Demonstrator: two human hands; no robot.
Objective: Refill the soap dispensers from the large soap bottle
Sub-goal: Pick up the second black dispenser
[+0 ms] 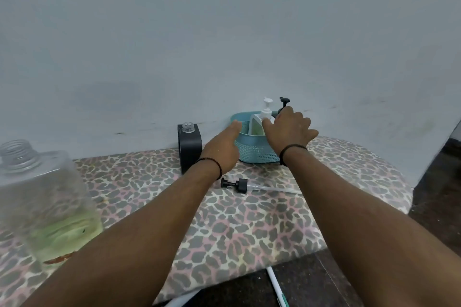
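Right hand (289, 127) gripped white pump dispenser (259, 124) in teal basket (257, 152); left hand (224, 147), fingers straight, steadied rim. Best lifted straight up, basket held down.

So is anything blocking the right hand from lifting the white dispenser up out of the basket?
Nothing visible does. The right hand is already on the white dispenser, which stands in the teal basket with open space above. The left hand touches the basket's rim beside it, and a black pump stands just behind.
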